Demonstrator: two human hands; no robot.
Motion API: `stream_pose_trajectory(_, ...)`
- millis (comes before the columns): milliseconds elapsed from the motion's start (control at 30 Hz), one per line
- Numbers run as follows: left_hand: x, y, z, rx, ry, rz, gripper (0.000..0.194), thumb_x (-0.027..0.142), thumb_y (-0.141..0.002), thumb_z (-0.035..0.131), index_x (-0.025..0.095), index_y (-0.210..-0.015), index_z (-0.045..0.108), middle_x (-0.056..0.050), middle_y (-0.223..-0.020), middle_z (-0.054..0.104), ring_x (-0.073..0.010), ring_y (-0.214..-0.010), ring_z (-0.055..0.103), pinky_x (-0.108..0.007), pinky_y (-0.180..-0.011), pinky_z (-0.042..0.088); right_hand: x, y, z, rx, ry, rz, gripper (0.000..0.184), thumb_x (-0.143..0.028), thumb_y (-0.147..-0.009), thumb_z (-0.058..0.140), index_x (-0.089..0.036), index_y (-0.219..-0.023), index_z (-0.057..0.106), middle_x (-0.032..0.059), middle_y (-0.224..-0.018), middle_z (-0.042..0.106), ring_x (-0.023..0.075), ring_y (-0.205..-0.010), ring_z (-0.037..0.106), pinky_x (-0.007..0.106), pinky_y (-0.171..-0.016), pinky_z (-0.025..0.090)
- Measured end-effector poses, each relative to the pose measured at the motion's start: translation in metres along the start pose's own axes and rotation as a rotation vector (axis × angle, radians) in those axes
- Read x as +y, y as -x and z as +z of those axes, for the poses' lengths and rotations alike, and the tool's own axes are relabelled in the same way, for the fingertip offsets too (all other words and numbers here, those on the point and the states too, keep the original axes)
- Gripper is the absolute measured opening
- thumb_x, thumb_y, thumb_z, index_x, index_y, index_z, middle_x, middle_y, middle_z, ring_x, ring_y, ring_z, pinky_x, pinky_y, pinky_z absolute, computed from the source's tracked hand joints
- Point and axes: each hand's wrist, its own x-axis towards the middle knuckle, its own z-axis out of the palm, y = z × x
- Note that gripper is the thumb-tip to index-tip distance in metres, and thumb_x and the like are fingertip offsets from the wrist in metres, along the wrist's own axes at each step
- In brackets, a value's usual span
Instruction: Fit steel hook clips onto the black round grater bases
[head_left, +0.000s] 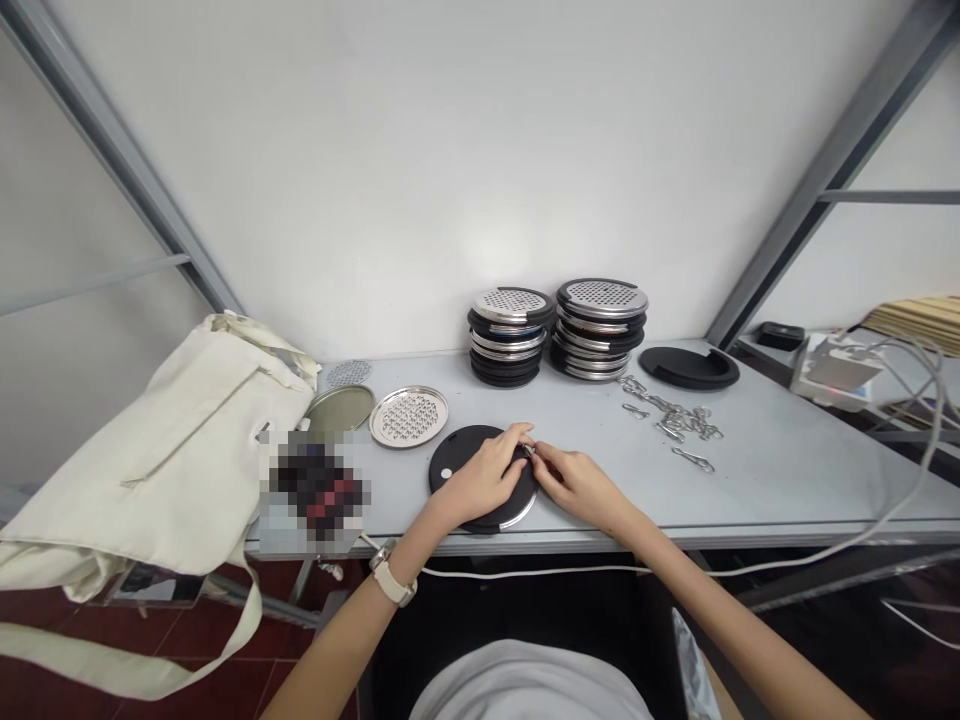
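Note:
In front of me, near the table's front edge, lies a round black disc point(465, 448) with a small white dot on its left side and a silver rim at lower right. My left hand point(486, 478) rests over its right part, fingers bent at the far right rim. Closed in a pinch at that same rim, my right hand point(571, 484) meets the left fingertips. A small metal clip point(528, 452) shows between the two hands, mostly covered by fingers. Farther right lie several loose metal snap clips point(694, 460).
Two stacks of grater discs, a left one point(508, 345) and a right one point(598, 340), stand by the wall. A black ring point(690, 367) lies right; a metal grater plate point(409, 416) and an olive lid point(340, 410) lie left. A cream bag point(165, 450) overhangs the left end; a white cable point(750, 572) hangs in front.

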Motion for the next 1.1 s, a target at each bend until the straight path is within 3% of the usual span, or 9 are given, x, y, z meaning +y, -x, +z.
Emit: stream_pose_trajectory(1100,0.0011,-0.0007,-0.0028,-0.002,0.033,0.031,0.041,0.011,-0.090,0.037,0.022,-0.130,0.036,-0.007,-0.120,0.055,-0.0186,-0.115,0.050,-0.036,-0.100,0.039,0.0013,-0.0013,0.0005,0.000,0.032,-0.006,0.024,-0.029,-0.093,0.030,-0.019,-0.087,0.052,0.0000,-0.059,0.056,0.0133,-0.049,0.051,0.022,-0.051,0.030)
